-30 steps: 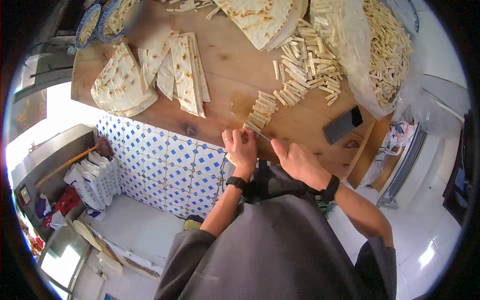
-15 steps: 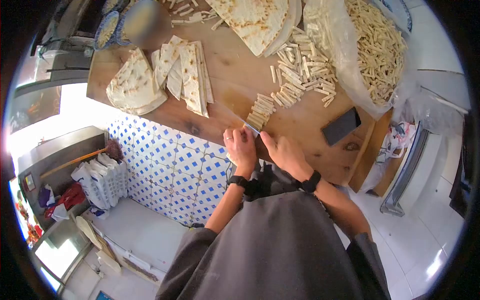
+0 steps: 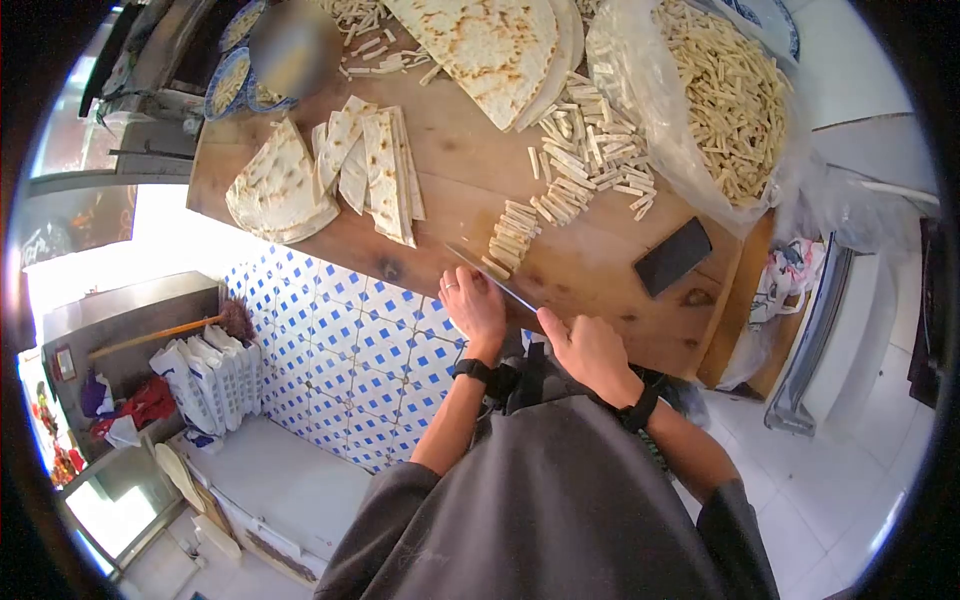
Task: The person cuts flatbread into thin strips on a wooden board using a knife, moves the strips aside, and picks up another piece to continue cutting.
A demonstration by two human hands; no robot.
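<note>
The right hand (image 3: 592, 350) has its grip closed around the handle end of a long, thin metal knife (image 3: 515, 295), thumb forward near the blade; the handle itself is hidden. The blade slants past the near end of a row of short, pale flatbread strips (image 3: 513, 235), the landmark here. The left hand (image 3: 473, 305) is just left of that near end, its fingers bent in a partly closed grip at the edge of the brown wooden tabletop (image 3: 445, 150); I cannot tell whether it holds anything. The knife looks stiff and slim, best held by its handle, clear of the edge. The strips look light, dry and easily scattered, so they would suit a loose pinch along their sides. Left of the row lie wide, browned flatbread bands (image 3: 385, 165) and a folded white flatbread (image 3: 280, 190), probably pliable but apt to tear, better lifted with a broad hold under the layers. Beyond the row are a loose strip heap (image 3: 600, 140) and large browned flatbread sheets (image 3: 490, 50); to its right, a black rectangular phone (image 3: 673, 257); beyond and right, a clear plastic bag (image 3: 655, 110) full of strips.
</note>
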